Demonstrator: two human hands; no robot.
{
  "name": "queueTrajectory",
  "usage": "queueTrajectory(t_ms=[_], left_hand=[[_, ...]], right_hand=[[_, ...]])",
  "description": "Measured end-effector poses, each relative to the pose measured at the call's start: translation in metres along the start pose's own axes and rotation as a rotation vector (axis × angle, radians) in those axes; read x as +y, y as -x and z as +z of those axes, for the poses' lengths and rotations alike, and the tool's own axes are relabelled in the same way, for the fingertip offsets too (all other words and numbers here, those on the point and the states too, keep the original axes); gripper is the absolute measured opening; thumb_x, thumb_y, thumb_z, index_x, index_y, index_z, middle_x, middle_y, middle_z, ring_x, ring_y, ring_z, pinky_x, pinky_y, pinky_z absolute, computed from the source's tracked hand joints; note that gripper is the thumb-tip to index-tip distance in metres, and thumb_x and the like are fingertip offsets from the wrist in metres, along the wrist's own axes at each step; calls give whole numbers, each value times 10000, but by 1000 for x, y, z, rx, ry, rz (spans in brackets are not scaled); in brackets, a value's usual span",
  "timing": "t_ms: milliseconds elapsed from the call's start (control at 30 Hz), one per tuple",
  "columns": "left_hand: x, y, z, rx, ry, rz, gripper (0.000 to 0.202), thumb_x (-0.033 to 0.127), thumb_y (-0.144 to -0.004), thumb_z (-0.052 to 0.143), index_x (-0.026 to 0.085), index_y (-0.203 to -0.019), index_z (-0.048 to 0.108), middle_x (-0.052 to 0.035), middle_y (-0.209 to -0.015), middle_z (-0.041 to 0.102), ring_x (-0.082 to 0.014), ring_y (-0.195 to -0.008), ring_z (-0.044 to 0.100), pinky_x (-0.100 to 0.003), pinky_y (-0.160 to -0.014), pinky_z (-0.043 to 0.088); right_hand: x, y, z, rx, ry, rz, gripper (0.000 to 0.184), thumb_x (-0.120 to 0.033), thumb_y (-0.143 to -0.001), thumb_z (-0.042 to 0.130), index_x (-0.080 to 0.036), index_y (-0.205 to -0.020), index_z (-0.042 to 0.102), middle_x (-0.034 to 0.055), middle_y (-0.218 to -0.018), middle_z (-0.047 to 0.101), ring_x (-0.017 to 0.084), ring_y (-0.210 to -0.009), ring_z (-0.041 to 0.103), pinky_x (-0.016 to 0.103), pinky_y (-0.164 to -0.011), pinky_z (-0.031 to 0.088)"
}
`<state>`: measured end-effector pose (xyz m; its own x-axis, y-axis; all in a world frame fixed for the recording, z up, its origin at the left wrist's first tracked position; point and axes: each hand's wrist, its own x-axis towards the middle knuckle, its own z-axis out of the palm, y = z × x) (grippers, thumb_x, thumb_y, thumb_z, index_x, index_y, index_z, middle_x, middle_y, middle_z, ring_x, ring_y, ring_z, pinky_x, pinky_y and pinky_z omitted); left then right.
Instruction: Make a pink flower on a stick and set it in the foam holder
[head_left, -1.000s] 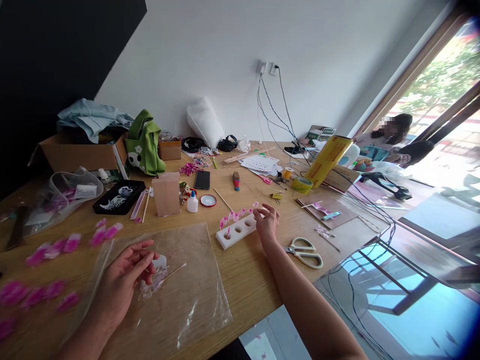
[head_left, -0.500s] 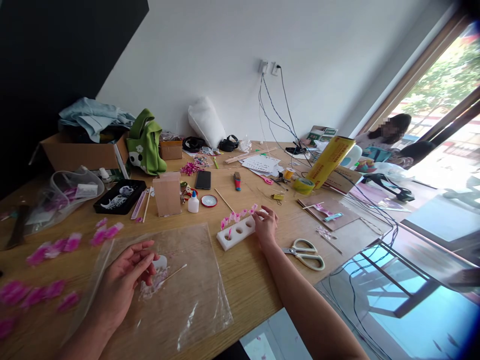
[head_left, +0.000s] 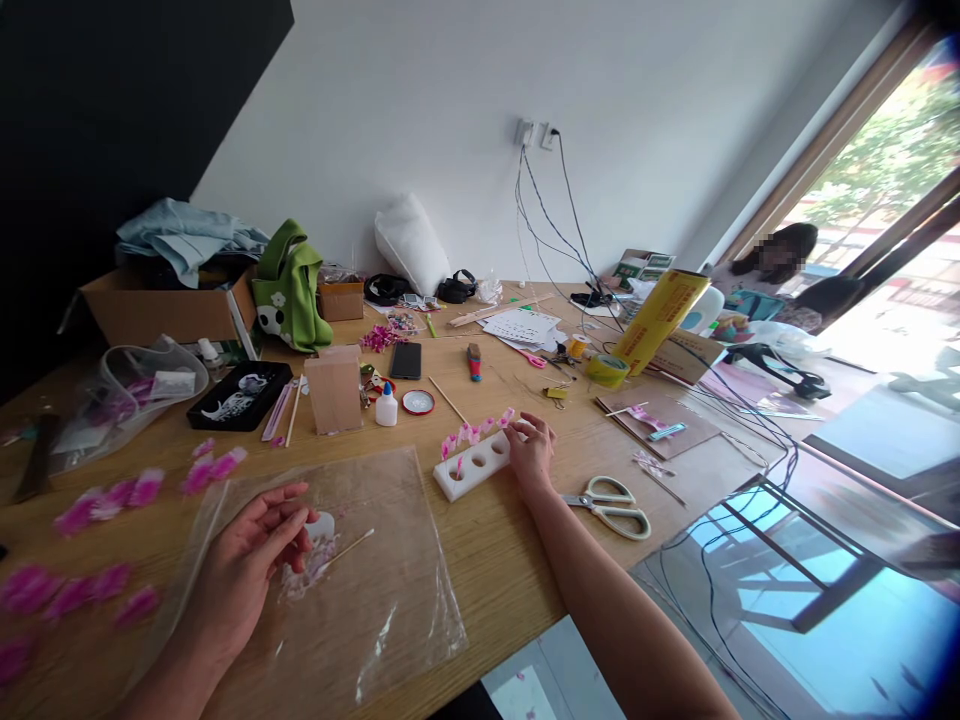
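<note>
hands at the foam block and the plastic sheet

while my right hand (head_left: 531,452) sits at the far end of the white foam block (head_left: 474,464), its fingers are curled loosely against that end; i cannot tell whether they pinch anything. the block lies on the table (head_left: 495,550), with round holes along its top and small pink flowers (head_left: 471,432) standing along its back edge. my left hand (head_left: 247,565) rests on the clear plastic sheet (head_left: 375,580), fingers half bent and relaxed, closed on nothing, their tips beside a small white piece (head_left: 322,523) and a thin stick (head_left: 346,548) that lie on the sheet. scissors (head_left: 613,505) lie just right of my right forearm. beyond the block stand a glue bottle (head_left: 385,405), a red lid (head_left: 417,401) and a small brown box (head_left: 333,388). pink petals (head_left: 112,495) are scattered on the table to my left. another person (head_left: 780,255) sits at the far right corner, well apart from my hands.
</note>
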<state>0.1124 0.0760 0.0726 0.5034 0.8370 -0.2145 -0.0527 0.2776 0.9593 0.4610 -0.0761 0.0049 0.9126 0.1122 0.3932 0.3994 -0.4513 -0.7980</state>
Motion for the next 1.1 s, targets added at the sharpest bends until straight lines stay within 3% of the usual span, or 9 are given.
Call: queueTrajectory(t_ms=[1100], left_hand=[[0, -2, 1, 10, 10, -4, 610, 403, -479, 870, 158, -989, 642, -16, -677, 658, -149, -566, 549, -240, -442, 438]], right_hand=[[6, -1, 5, 12, 19, -4, 188, -357, -715, 596, -221, -747, 722, 89, -1092, 656, 294, -1100, 459, 425, -946, 313]])
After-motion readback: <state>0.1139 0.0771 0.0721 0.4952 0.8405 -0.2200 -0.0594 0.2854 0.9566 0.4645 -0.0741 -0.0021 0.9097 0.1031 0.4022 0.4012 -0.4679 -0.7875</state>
